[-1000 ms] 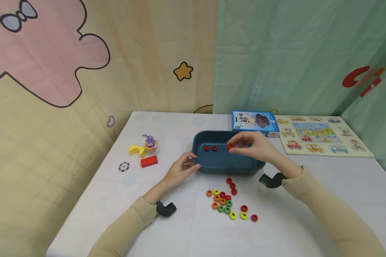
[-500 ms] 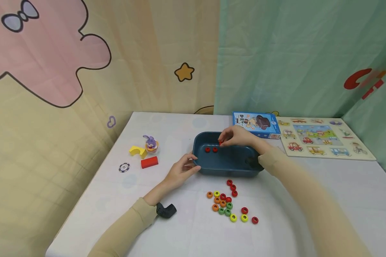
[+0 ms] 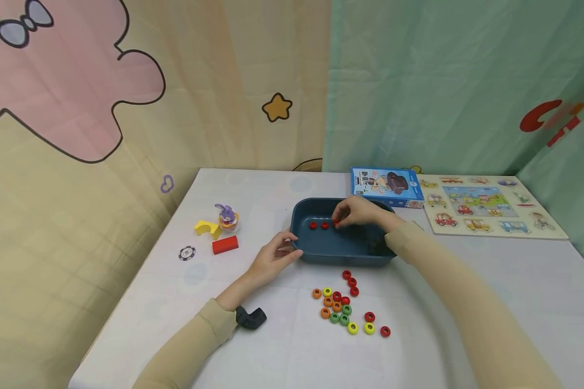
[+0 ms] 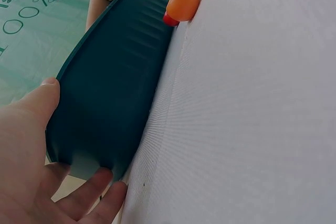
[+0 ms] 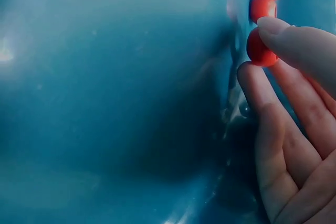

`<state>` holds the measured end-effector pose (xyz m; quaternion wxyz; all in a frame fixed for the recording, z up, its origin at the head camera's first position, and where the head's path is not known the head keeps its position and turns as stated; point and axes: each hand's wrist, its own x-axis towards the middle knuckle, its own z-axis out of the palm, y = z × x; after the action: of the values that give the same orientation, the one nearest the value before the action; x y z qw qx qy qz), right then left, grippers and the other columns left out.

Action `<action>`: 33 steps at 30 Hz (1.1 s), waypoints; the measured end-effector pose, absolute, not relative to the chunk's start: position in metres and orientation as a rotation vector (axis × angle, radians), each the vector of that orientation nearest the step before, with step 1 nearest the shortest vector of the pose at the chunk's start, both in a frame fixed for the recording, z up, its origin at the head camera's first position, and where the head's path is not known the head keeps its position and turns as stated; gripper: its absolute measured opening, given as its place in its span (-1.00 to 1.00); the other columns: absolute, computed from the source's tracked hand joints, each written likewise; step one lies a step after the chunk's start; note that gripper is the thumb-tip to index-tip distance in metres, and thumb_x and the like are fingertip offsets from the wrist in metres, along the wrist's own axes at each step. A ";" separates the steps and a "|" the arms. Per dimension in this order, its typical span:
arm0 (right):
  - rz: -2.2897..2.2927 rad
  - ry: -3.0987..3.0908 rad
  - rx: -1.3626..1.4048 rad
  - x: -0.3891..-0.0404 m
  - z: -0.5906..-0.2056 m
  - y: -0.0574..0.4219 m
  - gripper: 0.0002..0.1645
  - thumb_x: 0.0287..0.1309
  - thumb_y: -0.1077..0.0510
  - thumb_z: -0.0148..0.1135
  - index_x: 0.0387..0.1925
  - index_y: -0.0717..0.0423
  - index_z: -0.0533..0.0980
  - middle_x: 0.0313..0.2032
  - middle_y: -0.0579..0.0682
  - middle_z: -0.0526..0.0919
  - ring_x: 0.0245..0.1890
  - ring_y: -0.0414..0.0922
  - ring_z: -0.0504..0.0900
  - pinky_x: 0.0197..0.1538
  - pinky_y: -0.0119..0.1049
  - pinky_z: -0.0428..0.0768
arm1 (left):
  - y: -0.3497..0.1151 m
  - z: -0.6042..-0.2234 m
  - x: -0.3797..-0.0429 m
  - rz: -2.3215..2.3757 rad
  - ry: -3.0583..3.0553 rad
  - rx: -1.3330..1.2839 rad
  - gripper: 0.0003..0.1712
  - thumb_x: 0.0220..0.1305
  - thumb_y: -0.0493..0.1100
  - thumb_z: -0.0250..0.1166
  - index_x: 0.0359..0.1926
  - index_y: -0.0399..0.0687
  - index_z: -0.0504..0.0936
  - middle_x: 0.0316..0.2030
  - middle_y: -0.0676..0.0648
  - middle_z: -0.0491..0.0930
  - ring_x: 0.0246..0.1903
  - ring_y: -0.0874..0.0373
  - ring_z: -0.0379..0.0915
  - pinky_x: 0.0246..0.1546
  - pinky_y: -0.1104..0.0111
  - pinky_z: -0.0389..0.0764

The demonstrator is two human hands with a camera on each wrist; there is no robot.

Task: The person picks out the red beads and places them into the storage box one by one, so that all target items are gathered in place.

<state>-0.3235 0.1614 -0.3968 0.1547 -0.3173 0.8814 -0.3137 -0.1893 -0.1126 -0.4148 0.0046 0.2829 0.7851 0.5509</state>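
Note:
In the head view, a dark teal plastic tray [image 3: 343,259] stands on the white table. My left hand [image 3: 271,258] grips its left end, with the thumb at the rim and the other fingers against the end wall, as the left wrist view shows. Inside the tray, my right hand [image 3: 357,210] pinches a red bead [image 5: 259,49] between thumb and fingers. That bead lines up with two other red beads [image 5: 263,9] along the tray's far side. Loose red, orange, yellow and green beads [image 3: 337,307] lie on the table in front of the tray.
Left of the tray are a purple rabbit figure [image 3: 227,216], a yellow arch block [image 3: 207,228], a red block [image 3: 225,245] and a patterned chip [image 3: 187,253]. Behind and right lie a blue box [image 3: 386,187] and a wooden picture puzzle board [image 3: 491,208].
My right hand has moved left and down into the tray, bringing the red bead beside the two others. The left hand keeps its grip on the tray's end.

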 end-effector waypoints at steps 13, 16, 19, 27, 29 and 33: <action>-0.860 2.570 -0.863 -0.323 -0.401 0.162 -0.81 -0.08 0.18 0.35 -0.32 0.05 0.59 -0.37 -0.10 0.62 -0.35 -0.19 0.57 -0.21 -0.30 0.55 | -0.111 -0.415 -0.190 1.735 2.445 0.895 -0.62 0.20 -0.23 0.17 -0.02 -0.33 0.33 0.21 -0.39 0.13 -0.09 -0.12 0.42 -0.06 0.02 0.41; -0.853 2.581 -0.857 -0.322 -0.399 0.162 -0.80 -0.08 0.19 0.35 -0.31 0.05 0.59 -0.36 -0.10 0.62 -0.34 -0.19 0.56 -0.21 -0.29 0.54 | -0.111 -0.416 -0.190 1.726 2.453 0.896 -0.62 0.20 -0.22 0.18 -0.01 -0.31 0.33 0.21 -0.38 0.13 -0.09 -0.11 0.42 -0.06 0.04 0.42; -0.843 2.590 -0.870 -0.320 -0.398 0.163 -0.79 -0.08 0.20 0.34 -0.30 0.07 0.59 -0.35 -0.09 0.63 -0.33 -0.18 0.56 -0.21 -0.26 0.54 | -0.110 -0.416 -0.191 1.729 2.454 0.901 -0.61 0.20 -0.22 0.18 -0.02 -0.32 0.33 0.21 -0.39 0.14 -0.09 -0.14 0.42 -0.07 0.03 0.42; -0.867 2.585 -0.872 -0.314 -0.381 0.167 -0.66 -0.07 0.15 0.35 -0.18 0.11 0.56 -0.26 -0.06 0.61 -0.27 -0.16 0.56 -0.18 -0.27 0.54 | -0.111 -0.418 -0.190 1.715 2.464 0.875 -0.60 0.20 -0.19 0.18 -0.01 -0.32 0.33 0.21 -0.38 0.14 -0.09 -0.14 0.41 -0.06 0.02 0.41; -0.933 2.583 -0.905 -0.307 -0.368 0.171 -0.60 -0.07 0.11 0.35 -0.14 0.14 0.54 -0.23 -0.02 0.61 -0.28 -0.15 0.57 -0.19 -0.26 0.54 | -0.111 -0.418 -0.190 1.714 2.467 0.870 -0.60 0.20 -0.19 0.18 -0.01 -0.31 0.33 0.21 -0.37 0.14 -0.09 -0.13 0.42 -0.05 0.02 0.41; -1.155 2.531 -0.944 -0.284 -0.337 0.184 -0.54 -0.07 0.05 0.34 -0.10 0.15 0.52 -0.20 0.04 0.61 -0.31 -0.13 0.59 -0.21 -0.27 0.56 | -0.112 -0.416 -0.190 1.716 2.480 0.865 -0.60 0.19 -0.20 0.19 -0.01 -0.30 0.33 0.20 -0.36 0.17 -0.08 -0.09 0.42 -0.06 0.03 0.41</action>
<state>-0.2845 0.1839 -0.3365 0.1018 -0.3196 0.8571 -0.3910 -0.1899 -0.1115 -0.4158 0.0023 0.2757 0.7904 0.5470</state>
